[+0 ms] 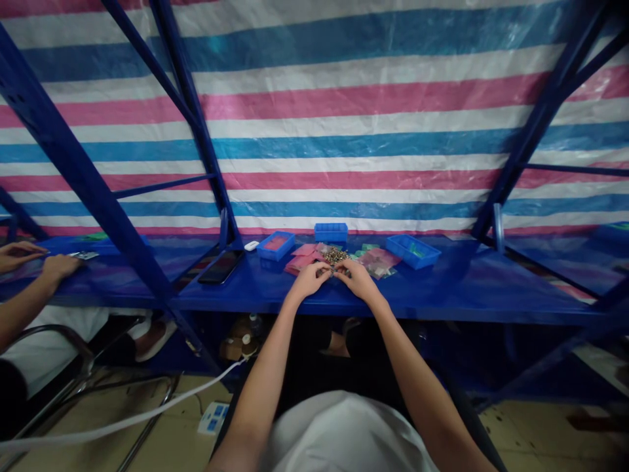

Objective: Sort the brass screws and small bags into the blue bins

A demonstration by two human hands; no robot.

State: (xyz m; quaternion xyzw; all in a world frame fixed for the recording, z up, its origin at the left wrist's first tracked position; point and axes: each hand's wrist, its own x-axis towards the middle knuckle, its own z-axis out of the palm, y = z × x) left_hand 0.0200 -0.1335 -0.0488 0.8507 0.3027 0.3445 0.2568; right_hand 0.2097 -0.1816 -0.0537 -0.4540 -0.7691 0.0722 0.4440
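Left hand (309, 280) and right hand (356, 278) half closed, fingertips nearly meeting at the near edge of a heap of small metal pieces (335, 255), any hold on a piece too small to tell. Heap on a blue shelf (466, 288), between pink bags (302, 255) and pink-and-green bags (377, 261). Blue trays (275, 246) to either side and behind, a phone (221, 267) farther left, a co-worker's hand (61, 267) resting at the far left of the shelf
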